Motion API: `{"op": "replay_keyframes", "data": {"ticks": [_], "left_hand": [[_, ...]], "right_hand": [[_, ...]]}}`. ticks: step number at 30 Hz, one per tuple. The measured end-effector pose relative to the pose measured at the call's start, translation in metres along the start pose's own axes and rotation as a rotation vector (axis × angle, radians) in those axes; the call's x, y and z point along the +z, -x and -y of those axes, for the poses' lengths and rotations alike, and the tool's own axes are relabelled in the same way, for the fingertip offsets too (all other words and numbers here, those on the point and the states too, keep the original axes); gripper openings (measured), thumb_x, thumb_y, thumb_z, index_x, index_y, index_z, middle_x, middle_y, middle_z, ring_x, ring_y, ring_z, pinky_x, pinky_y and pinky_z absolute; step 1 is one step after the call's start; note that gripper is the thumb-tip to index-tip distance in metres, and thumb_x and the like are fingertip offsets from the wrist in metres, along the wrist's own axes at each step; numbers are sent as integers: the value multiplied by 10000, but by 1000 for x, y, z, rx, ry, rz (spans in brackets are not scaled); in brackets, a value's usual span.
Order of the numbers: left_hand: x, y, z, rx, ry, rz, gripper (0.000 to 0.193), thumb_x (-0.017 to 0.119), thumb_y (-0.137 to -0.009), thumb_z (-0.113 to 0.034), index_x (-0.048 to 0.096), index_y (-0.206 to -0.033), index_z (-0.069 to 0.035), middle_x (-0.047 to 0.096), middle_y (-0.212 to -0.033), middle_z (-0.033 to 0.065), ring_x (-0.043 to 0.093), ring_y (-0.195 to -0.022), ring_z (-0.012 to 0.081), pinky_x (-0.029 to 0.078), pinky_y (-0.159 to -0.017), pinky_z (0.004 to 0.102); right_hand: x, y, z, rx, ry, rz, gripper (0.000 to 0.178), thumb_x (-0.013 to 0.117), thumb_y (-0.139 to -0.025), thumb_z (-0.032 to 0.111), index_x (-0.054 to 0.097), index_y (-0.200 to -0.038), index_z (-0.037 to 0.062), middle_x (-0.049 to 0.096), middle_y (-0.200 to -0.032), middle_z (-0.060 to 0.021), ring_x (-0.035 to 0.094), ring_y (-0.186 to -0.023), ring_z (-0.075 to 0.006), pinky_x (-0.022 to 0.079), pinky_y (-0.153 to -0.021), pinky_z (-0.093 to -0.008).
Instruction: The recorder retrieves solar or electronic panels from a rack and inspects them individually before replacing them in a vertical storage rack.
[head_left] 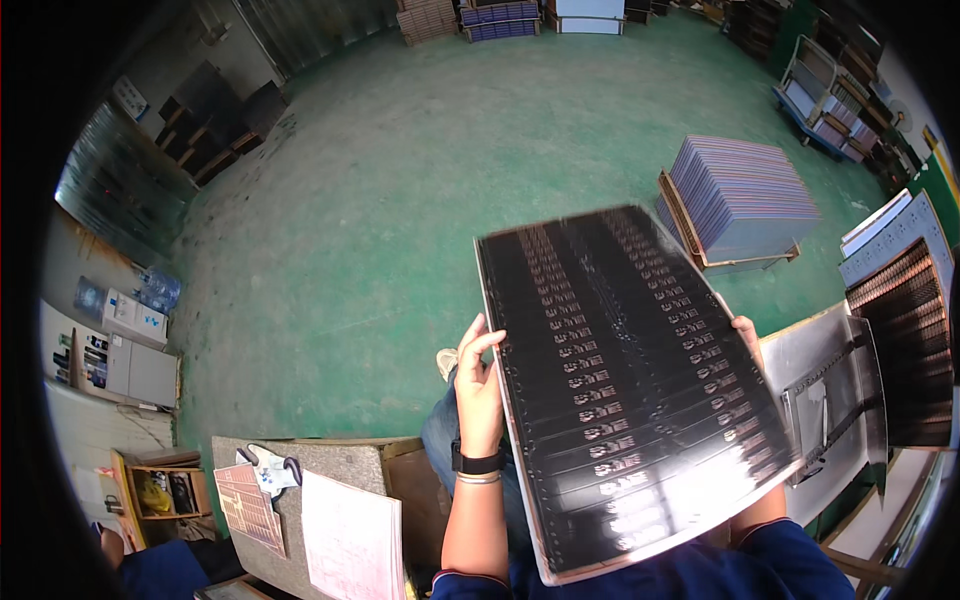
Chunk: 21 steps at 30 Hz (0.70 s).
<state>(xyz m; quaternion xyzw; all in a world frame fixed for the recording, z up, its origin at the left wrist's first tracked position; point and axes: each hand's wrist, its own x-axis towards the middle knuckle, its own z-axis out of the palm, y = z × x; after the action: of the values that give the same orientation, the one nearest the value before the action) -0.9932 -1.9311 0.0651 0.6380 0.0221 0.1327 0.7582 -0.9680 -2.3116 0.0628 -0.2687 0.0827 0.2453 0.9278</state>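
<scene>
I hold a large black printed sheet (620,380) with rows of small repeated marks in front of me, tilted over my lap. My left hand (480,385) grips its left edge, thumb and fingers along the rim, a black watch on the wrist. My right hand (748,335) holds the right edge; only its fingertips show past the sheet. The sheet's near end hides my lap and most of my right forearm.
A grey table (340,470) at lower left carries a pink paper (352,535), a small printed sheet and gloves. A silvery work surface (805,365) and a dark sheet stack (915,330) stand at right. A pallet of stacked sheets (740,195) sits on the green floor.
</scene>
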Motion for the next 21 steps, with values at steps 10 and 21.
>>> {"op": "replay_keyframes", "data": {"ticks": [10,21], "left_hand": [[-12,4,-3,-316,689,-49,313,472,-942,-69,476,-1254,-43,526,-1145,41,523,-1026,111,431,-924,269],[-17,4,13,-233,635,-84,263,507,-915,-28,531,-1177,-47,438,-1112,-29,456,-1089,98,348,-999,257]], "right_hand": [[23,12,-32,-383,275,-115,292,607,-847,7,608,-1137,47,645,-1084,-135,649,-925,-190,545,-812,-313],[19,12,-36,-368,284,-102,256,563,-850,-39,622,-1096,5,649,-1069,-141,648,-938,-187,530,-844,-311]]}}
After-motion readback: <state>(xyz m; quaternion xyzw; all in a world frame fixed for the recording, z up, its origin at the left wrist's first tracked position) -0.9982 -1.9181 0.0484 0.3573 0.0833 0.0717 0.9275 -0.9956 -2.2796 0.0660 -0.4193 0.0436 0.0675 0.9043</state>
